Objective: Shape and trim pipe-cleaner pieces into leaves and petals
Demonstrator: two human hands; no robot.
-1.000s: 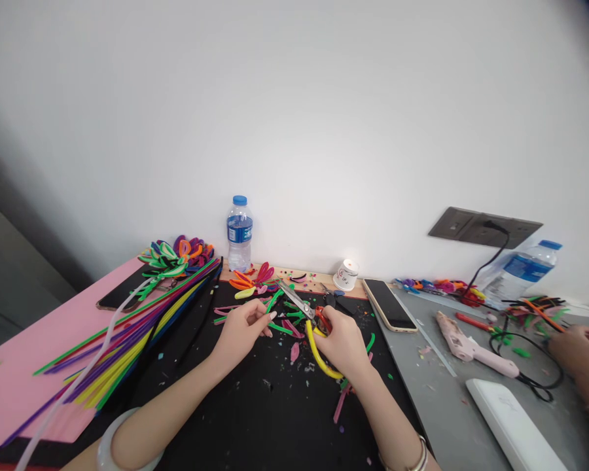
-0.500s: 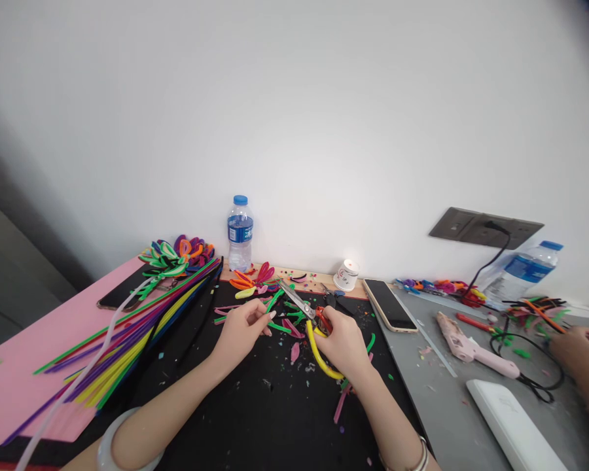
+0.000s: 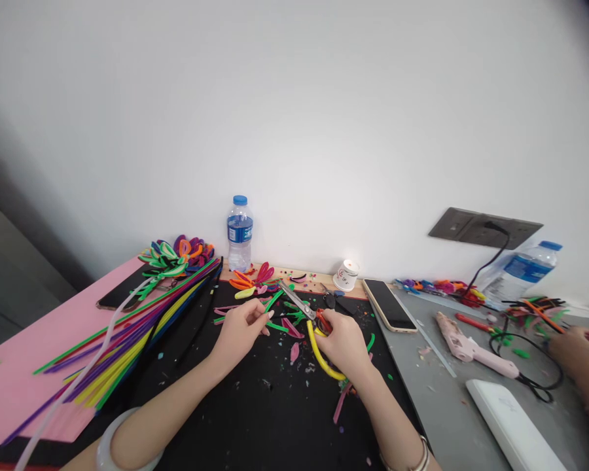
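My left hand (image 3: 241, 328) pinches a short green pipe cleaner (image 3: 275, 300) above the black mat (image 3: 216, 418). In my right hand (image 3: 344, 341) are scissors (image 3: 298, 302) with red and yellow handles, my fingers closed through the grips. Their metal blades point up and left, close to the green piece; whether they touch it I cannot tell. Below the blades lie pink and green pipe cleaner scraps, among them a pink leaf-shaped piece (image 3: 294, 353). Just beyond are orange and magenta looped pieces (image 3: 264, 275).
Long pipe cleaners (image 3: 122, 347) lie on pink sheets (image 3: 24, 366) at left. A water bottle (image 3: 239, 235), paper cup (image 3: 346, 275) and phone (image 3: 389, 306) line the back. At right are a pink glue gun (image 3: 476, 350), a white box-like object (image 3: 510, 418) and another person's hand (image 3: 576, 356).
Almost nothing differs. Both my hands, the scissors and the green pipe cleaner stay in nearly the same place.
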